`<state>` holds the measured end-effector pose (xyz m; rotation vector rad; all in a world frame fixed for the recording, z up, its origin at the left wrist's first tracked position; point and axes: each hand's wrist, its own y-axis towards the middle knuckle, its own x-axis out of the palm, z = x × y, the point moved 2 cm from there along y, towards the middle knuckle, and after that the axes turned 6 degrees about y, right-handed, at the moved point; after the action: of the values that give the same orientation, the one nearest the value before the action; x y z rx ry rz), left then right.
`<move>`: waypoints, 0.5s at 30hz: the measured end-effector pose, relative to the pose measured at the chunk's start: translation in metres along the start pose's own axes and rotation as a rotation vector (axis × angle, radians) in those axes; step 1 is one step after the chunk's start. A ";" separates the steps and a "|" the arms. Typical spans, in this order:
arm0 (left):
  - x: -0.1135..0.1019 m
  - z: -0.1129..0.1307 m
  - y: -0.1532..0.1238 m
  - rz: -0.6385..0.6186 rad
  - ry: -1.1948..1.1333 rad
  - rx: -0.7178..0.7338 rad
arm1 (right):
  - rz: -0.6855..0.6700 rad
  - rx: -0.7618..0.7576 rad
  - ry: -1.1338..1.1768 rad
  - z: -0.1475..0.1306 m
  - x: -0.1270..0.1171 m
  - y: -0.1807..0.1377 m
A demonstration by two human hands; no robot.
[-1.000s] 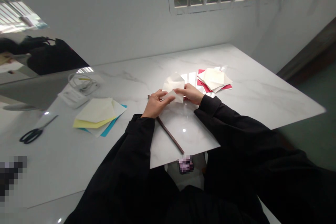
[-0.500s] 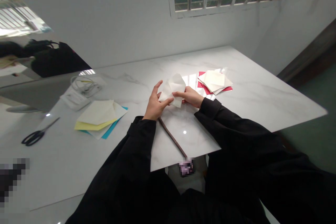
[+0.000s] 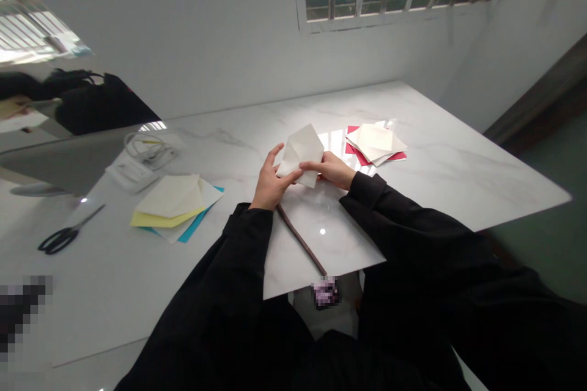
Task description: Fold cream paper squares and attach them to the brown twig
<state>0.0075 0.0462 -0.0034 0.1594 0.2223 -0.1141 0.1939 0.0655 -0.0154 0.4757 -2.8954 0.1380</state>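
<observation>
I hold a folded cream paper (image 3: pixel 301 149) just above the white marble table (image 3: pixel 435 159), in the middle of the view. My left hand (image 3: pixel 269 182) pinches its lower left edge with the thumb while the other fingers stick up behind it. My right hand (image 3: pixel 331 168) grips the lower right edge with closed fingers. The upper flap of the paper stands up toward the window. A thin dark stick (image 3: pixel 300 238) lies on the table under my left wrist.
A pile of cream sheets on red paper (image 3: pixel 376 143) lies to the right of my hands. Cream, yellow and blue sheets (image 3: pixel 172 203) lie at the left, black scissors (image 3: pixel 62 237) farther left. A white cable (image 3: pixel 147 148) and a dark bag (image 3: pixel 87 104) sit at the back left.
The paper has been lifted off the table and its upper flap raised. My left fingers went from flat on the paper to sticking up behind it.
</observation>
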 end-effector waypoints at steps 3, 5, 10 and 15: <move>0.000 0.000 0.000 0.026 -0.062 -0.029 | 0.014 0.000 0.009 0.000 0.000 0.000; 0.001 -0.002 0.001 0.051 -0.151 -0.066 | 0.018 0.007 0.024 0.000 0.000 -0.001; 0.003 -0.001 0.001 0.105 -0.337 -0.151 | 0.009 0.014 0.070 -0.003 0.004 -0.005; 0.005 0.006 0.000 0.138 -0.431 -0.150 | 0.068 0.009 0.136 -0.004 0.006 -0.006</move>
<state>0.0134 0.0443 0.0016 -0.0021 -0.2098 0.0072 0.1910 0.0588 -0.0102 0.3547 -2.7796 0.1861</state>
